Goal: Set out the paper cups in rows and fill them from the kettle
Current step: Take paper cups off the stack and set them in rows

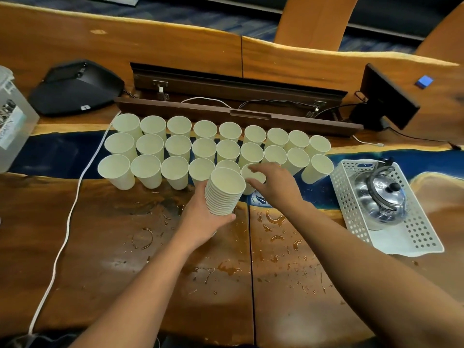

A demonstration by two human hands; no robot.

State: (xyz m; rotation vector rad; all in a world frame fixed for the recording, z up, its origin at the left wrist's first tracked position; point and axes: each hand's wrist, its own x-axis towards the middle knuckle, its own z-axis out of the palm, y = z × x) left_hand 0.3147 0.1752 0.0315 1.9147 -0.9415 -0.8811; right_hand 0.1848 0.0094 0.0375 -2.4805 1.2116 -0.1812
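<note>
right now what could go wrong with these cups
The right hand is setting a cup into a tight front row; a nudge could topple its neighbours. The table is wet with puddles, so the cups may slide or soak. The left hand holds the stack tilted; it could slip.

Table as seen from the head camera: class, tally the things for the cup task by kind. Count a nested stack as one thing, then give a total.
Single paper cups standing in rows: 24, one of them under the right hand
Stack of nested cups, in the left hand: 1
Kettle: 1
White basket holding the kettle: 1
Total: 27
</note>
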